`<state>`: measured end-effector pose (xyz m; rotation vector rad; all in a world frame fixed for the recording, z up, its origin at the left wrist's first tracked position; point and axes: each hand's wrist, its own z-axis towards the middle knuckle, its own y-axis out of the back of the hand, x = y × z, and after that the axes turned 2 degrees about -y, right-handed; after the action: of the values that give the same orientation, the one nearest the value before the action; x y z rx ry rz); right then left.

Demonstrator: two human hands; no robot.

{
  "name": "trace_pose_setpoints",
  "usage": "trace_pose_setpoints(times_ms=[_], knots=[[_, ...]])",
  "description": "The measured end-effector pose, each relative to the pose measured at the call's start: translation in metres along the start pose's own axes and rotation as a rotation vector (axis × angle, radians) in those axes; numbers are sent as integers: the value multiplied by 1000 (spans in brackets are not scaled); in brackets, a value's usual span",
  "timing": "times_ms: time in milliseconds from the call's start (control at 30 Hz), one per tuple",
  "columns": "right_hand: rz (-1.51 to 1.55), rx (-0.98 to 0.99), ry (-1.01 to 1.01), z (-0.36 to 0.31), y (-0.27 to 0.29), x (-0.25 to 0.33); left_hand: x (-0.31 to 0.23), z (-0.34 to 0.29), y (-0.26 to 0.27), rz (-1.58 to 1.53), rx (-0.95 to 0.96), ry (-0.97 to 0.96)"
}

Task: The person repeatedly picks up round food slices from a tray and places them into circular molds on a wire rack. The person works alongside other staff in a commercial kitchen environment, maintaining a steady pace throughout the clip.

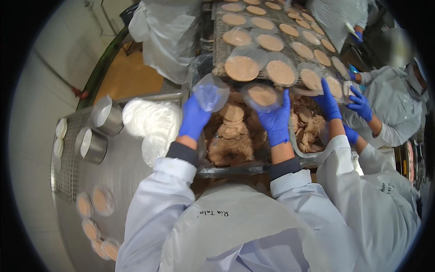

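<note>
My left hand (pixel 195 119), in a blue glove, grips round clear plastic sheets (pixel 212 92) above the left rim of a plastic-lined bin (pixel 208 170). My right hand (pixel 277 124), gloved too, supports a flat pale-pink patty (pixel 262 95) on a clear round sheet just off the conveyor's end. Its index finger points up beside the patty; other fingers are partly hidden beneath. Below and between my hands, the bin holds a heap of loose patties (pixel 233 131). Rows of similar patties (pixel 242 68) on clear rounds lie on the wire-mesh conveyor (pixel 219 50) ahead.
To the left, a steel table (pixel 122 181) carries a stack of white-looking film rounds (pixel 152 120), two metal cylinders (pixel 94 146) and several patties (pixel 103 201). A co-worker's gloved hands (pixel 330 106) reach to the conveyor over a second bin (pixel 312 154) on the right. Other people stand farther back.
</note>
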<state>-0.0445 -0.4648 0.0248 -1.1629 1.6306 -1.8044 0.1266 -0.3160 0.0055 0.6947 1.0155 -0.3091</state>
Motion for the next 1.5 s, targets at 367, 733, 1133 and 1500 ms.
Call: trace_pose_setpoints(times_ms=[367, 733, 1133, 1500], knots=[[-279, -118, 427, -48, -63, 54, -61, 3, -55, -1840, 383, 510], [-862, -176, 401, -18, -47, -24, -81, -13, -25, -1504, 238, 520], [-347, -324, 287, -10, -7, 31, -51, 25, -49, -1593, 191, 562], [-42, -282, 256, 13, 23, 32, -9, -15, -23, -1266, -6, 559]])
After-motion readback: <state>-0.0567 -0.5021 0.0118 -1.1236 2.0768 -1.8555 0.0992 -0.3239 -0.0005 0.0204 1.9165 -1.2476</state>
